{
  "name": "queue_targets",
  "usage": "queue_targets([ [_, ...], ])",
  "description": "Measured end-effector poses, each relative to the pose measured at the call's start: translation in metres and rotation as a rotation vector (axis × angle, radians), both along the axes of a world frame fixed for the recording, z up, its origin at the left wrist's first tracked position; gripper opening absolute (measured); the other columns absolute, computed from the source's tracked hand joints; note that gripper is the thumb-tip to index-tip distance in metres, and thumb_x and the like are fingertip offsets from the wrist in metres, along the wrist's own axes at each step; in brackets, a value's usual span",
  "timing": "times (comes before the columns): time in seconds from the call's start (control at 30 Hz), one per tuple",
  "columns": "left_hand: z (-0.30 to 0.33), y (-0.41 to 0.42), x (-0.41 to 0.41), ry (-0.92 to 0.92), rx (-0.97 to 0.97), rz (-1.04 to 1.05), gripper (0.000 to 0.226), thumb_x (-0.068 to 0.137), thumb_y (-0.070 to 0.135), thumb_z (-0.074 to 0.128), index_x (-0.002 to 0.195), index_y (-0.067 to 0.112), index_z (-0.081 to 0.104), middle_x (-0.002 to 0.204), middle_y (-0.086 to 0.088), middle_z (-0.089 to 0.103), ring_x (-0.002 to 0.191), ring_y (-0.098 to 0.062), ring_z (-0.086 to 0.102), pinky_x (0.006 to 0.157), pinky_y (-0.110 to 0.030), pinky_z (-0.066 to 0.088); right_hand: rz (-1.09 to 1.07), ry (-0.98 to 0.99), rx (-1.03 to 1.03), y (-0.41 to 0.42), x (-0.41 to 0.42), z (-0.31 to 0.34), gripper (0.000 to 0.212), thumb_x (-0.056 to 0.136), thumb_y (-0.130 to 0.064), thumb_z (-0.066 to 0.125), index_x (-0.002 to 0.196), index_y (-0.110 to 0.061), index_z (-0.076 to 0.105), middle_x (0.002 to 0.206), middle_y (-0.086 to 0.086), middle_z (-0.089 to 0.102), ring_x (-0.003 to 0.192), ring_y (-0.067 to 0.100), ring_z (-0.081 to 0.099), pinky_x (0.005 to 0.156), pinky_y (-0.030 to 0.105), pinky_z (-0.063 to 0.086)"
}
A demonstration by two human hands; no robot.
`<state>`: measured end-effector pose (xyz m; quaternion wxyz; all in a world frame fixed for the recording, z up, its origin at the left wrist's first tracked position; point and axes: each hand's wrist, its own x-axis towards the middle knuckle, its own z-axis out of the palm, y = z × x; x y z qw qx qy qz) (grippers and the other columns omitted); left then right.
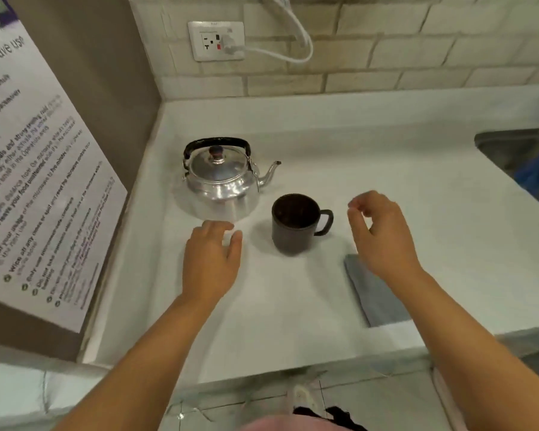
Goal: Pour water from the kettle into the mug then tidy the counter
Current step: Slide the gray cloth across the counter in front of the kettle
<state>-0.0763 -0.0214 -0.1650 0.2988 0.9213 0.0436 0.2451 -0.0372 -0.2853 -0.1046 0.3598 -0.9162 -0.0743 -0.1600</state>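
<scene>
A shiny metal kettle [221, 178] with a black handle stands on the white counter [293, 300], lid on, spout pointing right. Just right of it and nearer to me is a dark mug [294, 223], upright, its handle to the right. My left hand [212, 259] hovers palm down in front of the kettle, fingers apart, holding nothing. My right hand [380, 234] floats to the right of the mug with loosely curled fingers and nothing in it. A folded grey cloth [375, 293] lies under my right wrist, partly hidden by it.
A steel sink [523, 150] with something blue in it is at the far right. A wall socket [217, 40] with a white cable sits on the brick-tiled back wall. A printed notice [35, 169] hangs on the left side wall. The counter's front edge is near me.
</scene>
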Motion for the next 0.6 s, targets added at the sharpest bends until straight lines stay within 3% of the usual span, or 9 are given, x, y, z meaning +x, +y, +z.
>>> queue_targets([
  [0.1,-0.029,-0.006,-0.013,0.195,0.11,-0.072,0.047,0.098,0.029,0.051,0.136,0.003,0.047,0.14,-0.017,0.051,0.128,-0.033,0.045,0.108,-0.043,0.031,-0.065,0.3,-0.237,-0.027,-0.047,-0.048,0.037,0.098,-0.024,0.041,0.132,-0.009,0.049,0.136,0.014,0.053,0.119,0.032,0.049,0.098,0.041,0.039],
  [0.17,-0.038,-0.008,-0.014,0.298,0.227,-0.091,0.055,0.101,0.037,0.039,0.145,0.005,0.034,0.153,-0.015,0.033,0.142,-0.029,0.025,0.117,-0.044,0.014,0.007,0.402,-0.449,-0.034,-0.066,-0.073,0.053,0.102,-0.033,0.03,0.151,-0.013,0.022,0.16,0.009,0.018,0.145,0.028,0.017,0.115,0.043,0.013],
  [0.2,-0.041,-0.008,-0.012,0.321,0.272,-0.099,0.057,0.101,0.041,0.034,0.147,0.006,0.031,0.155,-0.013,0.028,0.144,-0.028,0.019,0.117,-0.043,0.01,0.033,0.414,-0.498,-0.035,-0.069,-0.08,0.056,0.102,-0.037,0.023,0.153,-0.019,0.008,0.162,0.004,0.002,0.148,0.025,0.0,0.117,0.044,0.001],
  [0.27,-0.042,-0.008,-0.01,0.348,0.312,-0.109,0.06,0.101,0.044,0.029,0.148,0.007,0.028,0.157,-0.012,0.023,0.145,-0.027,0.013,0.117,-0.042,0.005,0.094,0.432,-0.542,-0.038,-0.058,-0.087,0.057,0.101,-0.045,0.014,0.152,-0.027,-0.005,0.161,-0.003,-0.012,0.147,0.023,-0.015,0.115,0.048,-0.009],
  [0.4,-0.042,-0.008,-0.012,0.354,0.314,-0.093,0.062,0.1,0.046,0.027,0.149,0.009,0.025,0.159,-0.009,0.018,0.146,-0.023,0.009,0.117,-0.035,-0.001,0.2,0.422,-0.654,-0.043,0.013,-0.083,0.056,0.098,-0.051,0.007,0.15,-0.038,-0.007,0.161,-0.005,-0.014,0.145,0.031,-0.018,0.113,0.054,-0.01],
  [0.53,-0.041,-0.012,-0.014,0.341,0.279,-0.062,0.061,0.1,0.048,0.028,0.149,0.012,0.025,0.159,-0.004,0.017,0.146,-0.017,0.007,0.114,-0.028,-0.005,0.204,0.405,-0.713,-0.021,0.083,-0.081,0.055,0.099,-0.045,0.009,0.151,-0.033,-0.007,0.161,0.003,-0.015,0.145,0.034,-0.018,0.115,0.055,-0.008],
  [0.6,-0.041,-0.012,-0.014,0.339,0.262,-0.057,0.061,0.1,0.048,0.029,0.149,0.013,0.025,0.159,-0.003,0.018,0.146,-0.015,0.007,0.114,-0.026,-0.005,0.394,0.355,-0.737,-0.007,0.091,-0.085,0.055,0.1,-0.044,0.012,0.151,-0.032,-0.004,0.161,0.001,-0.014,0.146,0.029,-0.018,0.116,0.053,-0.009],
])
